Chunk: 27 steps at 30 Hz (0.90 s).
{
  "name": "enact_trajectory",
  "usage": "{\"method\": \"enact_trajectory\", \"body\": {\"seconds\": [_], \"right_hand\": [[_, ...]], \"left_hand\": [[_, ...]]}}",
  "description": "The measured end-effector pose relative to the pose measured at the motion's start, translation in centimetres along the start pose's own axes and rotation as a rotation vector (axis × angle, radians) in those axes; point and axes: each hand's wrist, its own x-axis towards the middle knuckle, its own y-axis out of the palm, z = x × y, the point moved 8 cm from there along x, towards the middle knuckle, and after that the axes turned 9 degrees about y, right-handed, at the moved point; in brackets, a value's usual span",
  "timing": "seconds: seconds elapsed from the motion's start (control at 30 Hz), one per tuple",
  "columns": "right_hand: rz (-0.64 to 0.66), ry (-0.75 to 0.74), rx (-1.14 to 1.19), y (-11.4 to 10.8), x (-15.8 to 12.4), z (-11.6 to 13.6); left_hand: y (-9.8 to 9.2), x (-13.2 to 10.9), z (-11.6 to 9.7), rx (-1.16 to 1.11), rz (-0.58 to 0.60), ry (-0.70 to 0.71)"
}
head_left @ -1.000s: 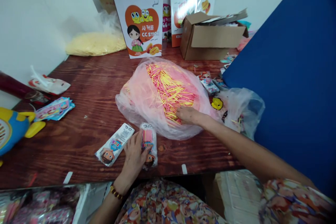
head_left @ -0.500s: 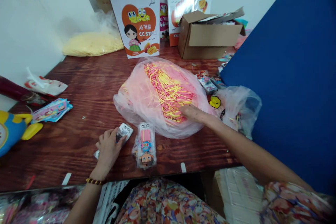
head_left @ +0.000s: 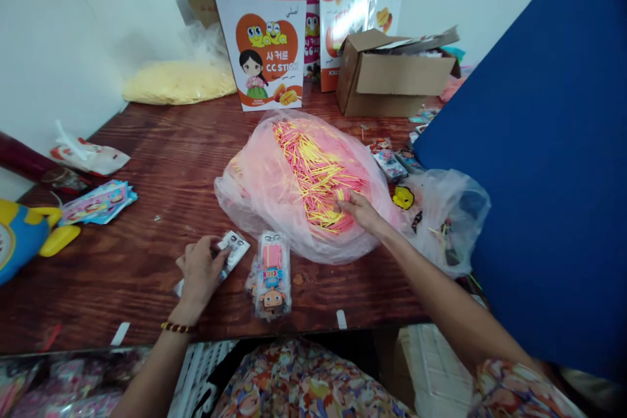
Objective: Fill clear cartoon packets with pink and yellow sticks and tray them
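A clear plastic bag (head_left: 264, 189) full of pink and yellow sticks (head_left: 316, 173) lies in the middle of the wooden table (head_left: 161, 150). My right hand (head_left: 360, 209) reaches into its open mouth and pinches a few of the sticks. My left hand (head_left: 198, 271) grips an empty printed packet (head_left: 235, 247) lying flat near the front edge. Just right of it lies a filled packet (head_left: 271, 273) with pink sticks showing through.
Tall CC Stick cartons (head_left: 264, 19) and an open cardboard box (head_left: 396, 72) stand at the back. A yellow-filled bag (head_left: 179, 81) lies back left. Loose packets (head_left: 100, 201), a toy (head_left: 24, 235) on the left, a second plastic bag (head_left: 445, 215) and a blue panel (head_left: 543, 163) on the right.
My left hand let go of the filled packet and moved left onto the empty packet. My right hand closed on a few sticks inside the bag.
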Motion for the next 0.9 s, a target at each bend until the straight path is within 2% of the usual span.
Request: {"method": "enact_trajectory", "body": {"seconds": [0.13, 0.3, 0.5, 0.7, 0.8, 0.9], "right_hand": [[-0.036, 0.068, 0.218, 0.8, -0.8, -1.6], [-0.032, 0.087, 0.265, 1.3, -1.1, -1.8], [-0.058, 0.112, 0.320, 1.3, -1.1, -1.5], [-0.064, 0.121, 0.398, 1.6, -1.6, -1.2], [-0.067, 0.118, 0.438, 1.4, -1.8, -0.8], [-0.077, 0.096, 0.486, 0.9, -1.8, 0.6]], "left_hand": [[-0.6, 0.7, 1.0, -0.104, -0.016, -0.042], [-1.2, 1.1, 2.1, -0.270, -0.046, -0.035], [-2.0, 1.9, 2.0, -0.313, -0.059, 0.021], [-3.5, 1.7, 2.5, -0.320, -0.154, 0.020], [-4.9, 1.5, 2.7, -0.451, -0.207, -0.030], [-6.4, 1.8, 1.0, -0.691, -0.210, -0.086]]}}
